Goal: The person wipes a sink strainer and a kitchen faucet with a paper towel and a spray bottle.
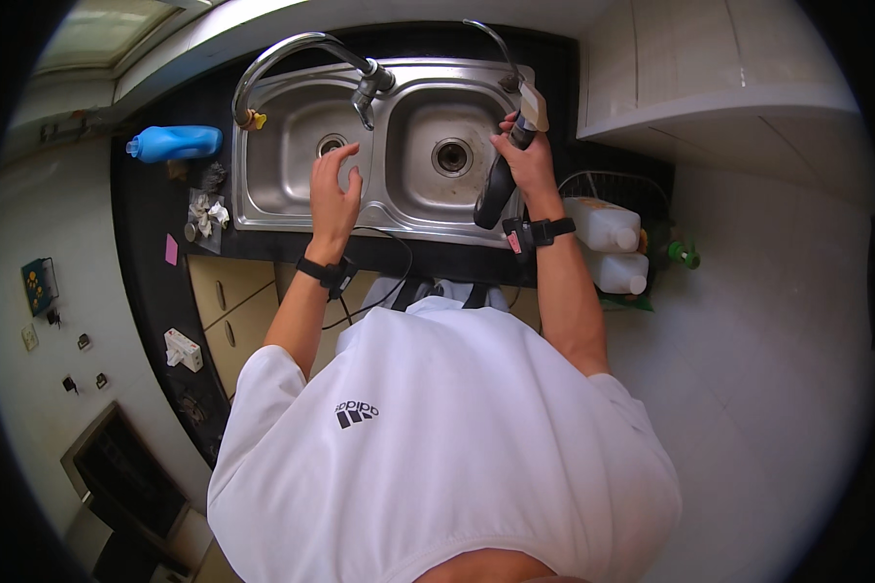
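In my right hand [531, 164] is a handheld tool [497, 191] with a long dark body and a cream-coloured head. It slants over the right edge of the right sink basin [415, 167], its head towards the small curved tap [507, 51]. My fingers hide part of its upper body. My left hand [335, 182] holds nothing, thumb and fingers apart. It hovers over the front right part of the left sink basin [281, 167], below the lever of the large chrome faucet [277, 47]. Both basins are stainless steel, each with a round drain.
A blue bottle [179, 143] lies on the black counter [146, 240] at left. Nearby are a plastic bag with white scraps [208, 215] and a pink paper [171, 249]. White jugs [612, 226] stand at right. A thin black cable [408, 255] loops before the sink.
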Available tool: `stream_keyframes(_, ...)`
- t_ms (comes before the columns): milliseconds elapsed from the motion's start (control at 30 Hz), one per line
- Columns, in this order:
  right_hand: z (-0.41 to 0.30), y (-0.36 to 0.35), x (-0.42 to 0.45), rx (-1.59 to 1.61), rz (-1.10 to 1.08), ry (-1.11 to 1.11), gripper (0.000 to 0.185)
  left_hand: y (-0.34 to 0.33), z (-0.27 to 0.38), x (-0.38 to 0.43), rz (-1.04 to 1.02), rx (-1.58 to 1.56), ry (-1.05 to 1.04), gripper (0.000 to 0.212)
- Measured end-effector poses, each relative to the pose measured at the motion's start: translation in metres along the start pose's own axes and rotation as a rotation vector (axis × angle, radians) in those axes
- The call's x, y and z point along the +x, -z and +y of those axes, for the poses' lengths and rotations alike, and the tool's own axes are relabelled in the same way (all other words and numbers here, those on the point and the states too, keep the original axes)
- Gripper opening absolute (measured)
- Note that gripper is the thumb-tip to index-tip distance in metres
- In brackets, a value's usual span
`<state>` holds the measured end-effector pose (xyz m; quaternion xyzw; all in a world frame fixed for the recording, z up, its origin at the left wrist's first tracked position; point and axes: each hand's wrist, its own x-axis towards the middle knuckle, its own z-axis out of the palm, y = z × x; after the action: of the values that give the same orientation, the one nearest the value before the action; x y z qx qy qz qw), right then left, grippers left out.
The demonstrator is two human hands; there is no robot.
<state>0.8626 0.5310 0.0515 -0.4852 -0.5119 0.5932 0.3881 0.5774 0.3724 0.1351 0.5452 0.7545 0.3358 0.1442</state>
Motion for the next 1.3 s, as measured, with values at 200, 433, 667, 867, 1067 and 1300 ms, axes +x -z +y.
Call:
stream_keyframes(200,-0.014,0.001,-0.018,0.104,-0.049,0.085,0.061,0.031,-0.026,-0.089,0.078,0.015,0.265,0.033)
stream_keyframes(433,0.004,-0.005,-0.02,0.015,0.046,0.104,0.051,0.047,-0.036,-0.116,0.135,0.016,0.311,0.032)
stream_keyframes(667,0.01,0.002,-0.034,0.045,0.031,0.165,0.05,0.061,-0.042,-0.125,0.191,0.014,0.333,0.03)
stream_keyframes(867,0.008,0.0,-0.032,-0.034,0.036,0.115,0.05,0.061,-0.05,-0.137,0.19,0.015,0.341,0.029)
stream_keyframes(1067,0.044,0.007,-0.035,-0.016,0.126,0.112,0.06,0.06,-0.051,-0.141,0.164,0.049,0.339,0.029)
stream_keyframes(1300,-0.008,-0.012,-0.043,0.038,0.011,0.143,0.061,0.057,-0.053,-0.147,0.186,0.036,0.344,0.028)
